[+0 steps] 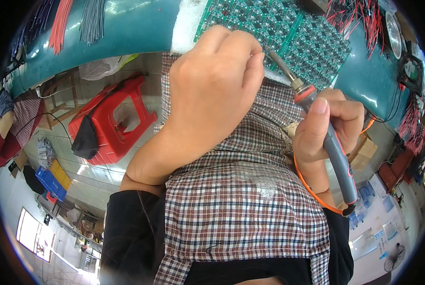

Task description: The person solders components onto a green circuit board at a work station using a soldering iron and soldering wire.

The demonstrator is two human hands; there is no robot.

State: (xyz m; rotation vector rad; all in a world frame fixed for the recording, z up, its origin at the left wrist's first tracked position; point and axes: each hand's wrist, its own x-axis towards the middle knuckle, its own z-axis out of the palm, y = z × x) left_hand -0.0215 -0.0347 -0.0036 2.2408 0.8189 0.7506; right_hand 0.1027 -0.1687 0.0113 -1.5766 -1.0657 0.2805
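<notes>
My right hand (327,124) is closed around the grey handle of a soldering iron (336,156), whose metal tip points up and left. An orange cord (312,191) runs from the lower end of its handle. The tip is close to the fingers of my left hand (212,80), over a panel of green circuit boards (312,45) with many small parts. My left hand is bent down at the near left part of the panel, fingers curled and pinched together. Whatever is between those fingertips is hidden behind the hand. The panel lies on a white foam sheet (184,28).
Bundles of red wires (59,23) and grey wires (92,21) hang over the green tabletop (131,26) at left. More red and black wires (364,19) lie at the far right, near a small black fan (410,71). A red plastic stool (112,121) stands left of my checked apron (241,213).
</notes>
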